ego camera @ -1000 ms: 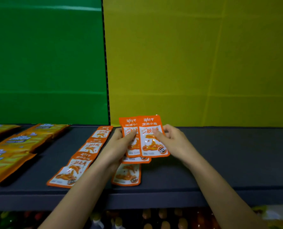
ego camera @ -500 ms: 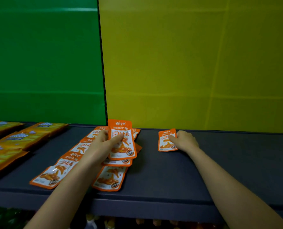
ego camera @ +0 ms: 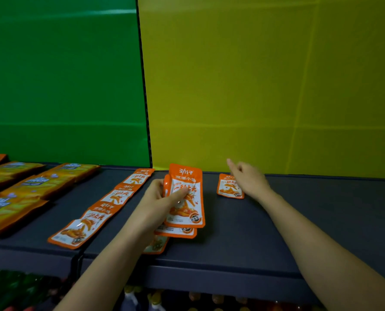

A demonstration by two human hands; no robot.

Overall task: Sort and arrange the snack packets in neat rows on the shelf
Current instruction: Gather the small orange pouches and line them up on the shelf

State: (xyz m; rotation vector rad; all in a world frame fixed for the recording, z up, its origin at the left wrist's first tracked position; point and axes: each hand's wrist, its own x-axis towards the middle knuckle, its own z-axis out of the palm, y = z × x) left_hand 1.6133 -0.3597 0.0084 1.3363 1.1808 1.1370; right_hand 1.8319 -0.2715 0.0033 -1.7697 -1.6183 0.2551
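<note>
My left hand grips a small stack of orange snack packets, held upright above the dark shelf, thumb across the front packet. More orange packets lie under it in a short row. A single orange packet lies flat near the back of the shelf. My right hand hovers just right of it, blurred, fingers loose and holding nothing. To the left, a slanted row of orange packets runs from back to front.
Larger yellow-orange packets lie in rows at the far left. A green panel and a yellow panel form the back wall. Bottles stand on the level below the shelf's front edge.
My right hand carried one packet from the stack to the back of the shelf, laid it flat and has now let go, lifting off it. My left hand keeps the stack.
</note>
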